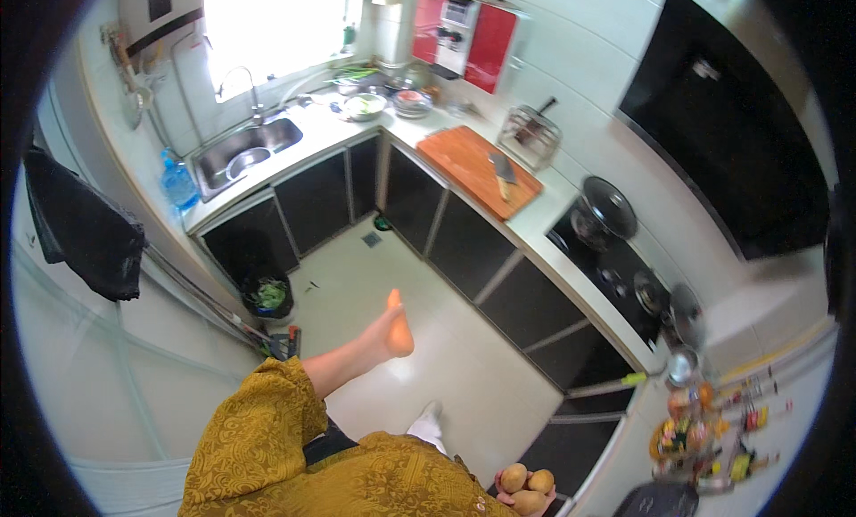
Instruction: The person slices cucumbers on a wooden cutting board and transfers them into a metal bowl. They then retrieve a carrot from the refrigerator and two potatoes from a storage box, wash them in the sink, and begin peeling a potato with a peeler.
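Note:
My left hand (388, 326) is stretched out over the floor, closed around an orange carrot (401, 340) whose two ends show. Low in the view, beside the dark cabinets, my right hand (499, 485) cradles three potatoes (527, 502); most of that hand is hidden beneath them. Across the counter corner from the carrot lies a wooden cutting board (455, 152). A cleaver (503, 171) with a pale handle rests on it, near the board's stove-side end.
A steel sink (284, 132) holds a basin (249, 164). Bowls (365, 106) stand in the corner. A lidded pot (607, 209) sits on the gas stove (608, 279). On the floor is a bin (271, 296) with green leaves. Condiments (689, 430) line the right counter.

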`<state>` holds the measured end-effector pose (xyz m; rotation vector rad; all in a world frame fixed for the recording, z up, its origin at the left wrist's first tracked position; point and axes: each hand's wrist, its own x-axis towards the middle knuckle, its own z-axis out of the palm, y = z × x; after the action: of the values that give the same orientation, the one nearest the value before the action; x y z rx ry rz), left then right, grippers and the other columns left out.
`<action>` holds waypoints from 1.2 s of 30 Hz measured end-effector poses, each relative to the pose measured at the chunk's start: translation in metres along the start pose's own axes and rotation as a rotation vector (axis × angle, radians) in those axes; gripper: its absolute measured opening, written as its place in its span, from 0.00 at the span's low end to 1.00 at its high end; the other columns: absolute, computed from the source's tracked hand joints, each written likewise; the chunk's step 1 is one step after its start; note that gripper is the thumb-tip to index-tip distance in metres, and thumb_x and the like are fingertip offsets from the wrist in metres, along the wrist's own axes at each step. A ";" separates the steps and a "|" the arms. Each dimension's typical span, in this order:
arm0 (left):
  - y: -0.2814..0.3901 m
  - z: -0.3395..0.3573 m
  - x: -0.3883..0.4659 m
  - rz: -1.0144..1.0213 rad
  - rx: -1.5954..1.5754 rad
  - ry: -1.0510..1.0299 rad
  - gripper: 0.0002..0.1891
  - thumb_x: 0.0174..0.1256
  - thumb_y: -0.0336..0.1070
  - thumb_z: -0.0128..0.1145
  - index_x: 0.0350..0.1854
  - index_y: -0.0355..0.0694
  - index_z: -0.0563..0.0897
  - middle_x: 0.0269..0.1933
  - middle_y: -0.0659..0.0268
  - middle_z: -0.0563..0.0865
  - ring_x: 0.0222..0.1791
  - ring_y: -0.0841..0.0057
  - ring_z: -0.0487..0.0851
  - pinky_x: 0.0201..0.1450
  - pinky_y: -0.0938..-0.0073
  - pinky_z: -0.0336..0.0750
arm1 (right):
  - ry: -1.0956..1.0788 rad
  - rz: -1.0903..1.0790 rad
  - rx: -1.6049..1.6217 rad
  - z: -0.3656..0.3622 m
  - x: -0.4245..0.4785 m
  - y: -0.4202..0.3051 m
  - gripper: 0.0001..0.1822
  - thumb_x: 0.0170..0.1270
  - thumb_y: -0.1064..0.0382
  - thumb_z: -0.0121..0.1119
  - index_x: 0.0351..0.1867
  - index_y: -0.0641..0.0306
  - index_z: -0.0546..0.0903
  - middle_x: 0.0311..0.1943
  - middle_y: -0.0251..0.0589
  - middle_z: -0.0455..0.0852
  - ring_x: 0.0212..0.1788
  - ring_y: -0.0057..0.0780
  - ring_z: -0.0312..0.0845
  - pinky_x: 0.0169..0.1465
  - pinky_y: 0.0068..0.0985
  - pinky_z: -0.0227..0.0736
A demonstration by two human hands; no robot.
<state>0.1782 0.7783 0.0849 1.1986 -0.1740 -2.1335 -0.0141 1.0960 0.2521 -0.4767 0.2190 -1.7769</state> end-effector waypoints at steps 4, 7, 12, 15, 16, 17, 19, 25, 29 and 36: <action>0.091 0.030 -0.009 0.183 -0.029 0.163 0.23 0.64 0.54 0.59 0.56 0.46 0.76 0.43 0.69 0.78 0.40 0.74 0.77 0.45 0.66 0.74 | 0.731 0.309 0.212 -0.082 0.087 -0.009 0.10 0.54 0.53 0.54 0.26 0.53 0.69 0.30 0.35 0.68 0.39 0.42 0.66 0.23 0.25 0.61; 0.144 0.015 -0.007 0.369 -0.106 0.075 0.24 0.65 0.54 0.58 0.57 0.45 0.76 0.42 0.69 0.79 0.39 0.74 0.77 0.45 0.66 0.75 | 0.817 0.503 0.196 -0.169 0.184 -0.011 0.20 0.55 0.38 0.55 0.32 0.51 0.79 0.36 0.36 0.79 0.48 0.50 0.75 0.21 0.23 0.66; 0.220 0.000 -0.007 0.499 -0.294 0.036 0.23 0.70 0.52 0.51 0.59 0.41 0.71 0.48 0.62 0.80 0.48 0.70 0.80 0.55 0.60 0.75 | 0.575 0.641 0.306 -0.228 0.322 0.038 0.30 0.56 0.32 0.51 0.38 0.57 0.81 0.46 0.38 0.79 0.59 0.55 0.66 0.24 0.25 0.68; 0.260 -0.008 0.006 0.621 -0.371 -0.152 0.21 0.74 0.50 0.46 0.57 0.37 0.69 0.50 0.61 0.79 0.52 0.67 0.78 0.60 0.59 0.71 | 0.525 0.759 0.266 -0.212 0.406 0.065 0.30 0.57 0.31 0.50 0.39 0.57 0.81 0.46 0.37 0.78 0.58 0.54 0.67 0.24 0.26 0.69; 0.271 -0.012 0.010 0.622 -0.449 -0.184 0.22 0.76 0.48 0.41 0.59 0.36 0.69 0.54 0.55 0.79 0.53 0.65 0.79 0.61 0.59 0.72 | 0.487 0.797 0.218 -0.209 0.430 0.073 0.30 0.57 0.31 0.50 0.40 0.57 0.81 0.46 0.38 0.78 0.59 0.53 0.67 0.25 0.26 0.69; 0.284 -0.018 0.016 0.626 -0.461 -0.145 0.24 0.76 0.49 0.40 0.60 0.34 0.69 0.56 0.55 0.78 0.55 0.66 0.79 0.61 0.60 0.73 | 0.448 0.833 0.172 -0.205 0.455 0.082 0.30 0.57 0.31 0.50 0.40 0.57 0.81 0.46 0.38 0.78 0.59 0.53 0.67 0.25 0.26 0.69; 0.314 -0.029 0.035 0.591 -0.554 -0.261 0.25 0.76 0.50 0.38 0.61 0.32 0.69 0.57 0.55 0.78 0.55 0.66 0.79 0.62 0.60 0.73 | 0.374 0.858 0.096 -0.204 0.502 0.103 0.31 0.58 0.31 0.50 0.44 0.58 0.79 0.49 0.39 0.77 0.60 0.51 0.66 0.26 0.27 0.68; 0.411 -0.053 0.084 0.631 -0.675 -0.180 0.23 0.77 0.50 0.36 0.60 0.36 0.69 0.55 0.56 0.79 0.53 0.66 0.80 0.54 0.59 0.78 | 0.393 0.923 0.067 -0.146 0.606 0.186 0.29 0.56 0.32 0.52 0.41 0.57 0.78 0.49 0.42 0.75 0.60 0.49 0.68 0.26 0.26 0.69; 0.465 -0.074 0.122 0.619 -0.709 -0.182 0.21 0.76 0.48 0.40 0.58 0.35 0.70 0.55 0.55 0.79 0.52 0.66 0.81 0.52 0.62 0.80 | 0.304 1.014 -0.157 -0.127 0.681 0.244 0.30 0.58 0.33 0.50 0.43 0.59 0.80 0.51 0.44 0.76 0.62 0.52 0.64 0.29 0.25 0.68; 0.550 -0.125 0.155 0.600 -0.659 0.009 0.18 0.69 0.42 0.52 0.53 0.35 0.73 0.42 0.56 0.82 0.42 0.66 0.83 0.48 0.66 0.82 | 0.220 1.205 0.080 -0.106 0.809 0.373 0.32 0.60 0.33 0.48 0.46 0.61 0.80 0.53 0.43 0.75 0.62 0.54 0.64 0.28 0.26 0.71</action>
<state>0.4935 0.2885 0.1349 0.6524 0.1539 -1.4766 0.1129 0.2113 0.1741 -0.0263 0.4655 -0.6408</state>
